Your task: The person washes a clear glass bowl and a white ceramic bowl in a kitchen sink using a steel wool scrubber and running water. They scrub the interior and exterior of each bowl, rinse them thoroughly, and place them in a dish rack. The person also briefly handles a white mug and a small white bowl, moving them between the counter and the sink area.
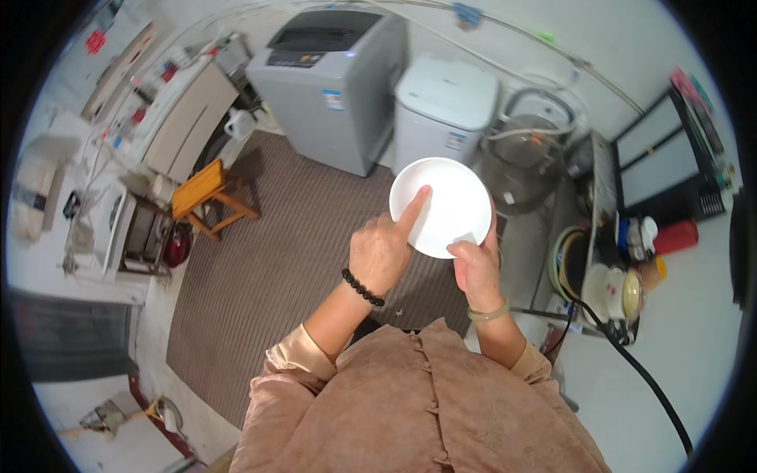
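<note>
A round white plate or shallow bowl (452, 207) is held up before me over the ribbed floor mat. My right hand (478, 266) grips its lower right edge, the thumb on the inner face and the fingers mostly hidden behind. My left hand (381, 248) is at its left side, the index finger stretched over the inner face towards the middle and the other fingers curled. Whether that fingertip touches the surface, I cannot tell. A black bead bracelet (362, 288) circles the left wrist, and a pale bangle (489, 311) the right.
Beyond the brown mat (254, 284) stand a grey washing machine (322, 88) and a small white washer (447, 97). A wooden stool (204, 189) is at left near a sink (109, 227). Bowls (603, 290) and a shelf unit (656, 159) are at right, with a black cable (639, 366).
</note>
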Demonstrator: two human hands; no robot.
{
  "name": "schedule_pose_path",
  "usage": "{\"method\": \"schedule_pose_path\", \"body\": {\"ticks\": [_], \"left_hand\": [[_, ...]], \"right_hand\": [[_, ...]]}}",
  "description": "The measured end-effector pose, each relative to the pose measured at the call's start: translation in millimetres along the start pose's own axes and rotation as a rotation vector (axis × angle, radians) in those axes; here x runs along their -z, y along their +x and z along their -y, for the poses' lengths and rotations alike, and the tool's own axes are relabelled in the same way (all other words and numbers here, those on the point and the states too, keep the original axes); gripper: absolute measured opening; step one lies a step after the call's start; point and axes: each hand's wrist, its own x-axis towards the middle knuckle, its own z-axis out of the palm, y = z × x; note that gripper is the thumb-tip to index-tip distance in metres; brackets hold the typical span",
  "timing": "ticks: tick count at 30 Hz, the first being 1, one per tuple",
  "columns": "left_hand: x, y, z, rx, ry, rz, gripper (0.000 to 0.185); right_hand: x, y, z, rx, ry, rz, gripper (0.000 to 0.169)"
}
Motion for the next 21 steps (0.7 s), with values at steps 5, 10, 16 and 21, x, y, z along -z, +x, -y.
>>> {"method": "schedule_pose_path", "body": {"ticks": [5, 10, 16, 21], "left_hand": [[57.6, -38.2, 113.9, 0.133, -0.082, 0.033, 0.067], [111.8, -61.3, 226.6, 0.331, 0.179, -0.158, 0.067], [120.5, -78.6, 289.7, 0.553, 0.129, -0.19, 0.065], [139.7, -57.9, 354.7, 0.694, 0.267, -0.221, 0.063]], "right_hand": [[-117.5, 41.1, -78.0, -0.198, 0.067, 0.13, 0.084], [-229.9, 66.6, -136.4, -0.263, 0.008, 0.349, 0.083], [-309.1, 100.7, -204.4, -0.405, 0.017, 0.501, 0.082], [-366.9, 146.3, -245.0, -0.483, 0.053, 0.636, 0.077]]}}
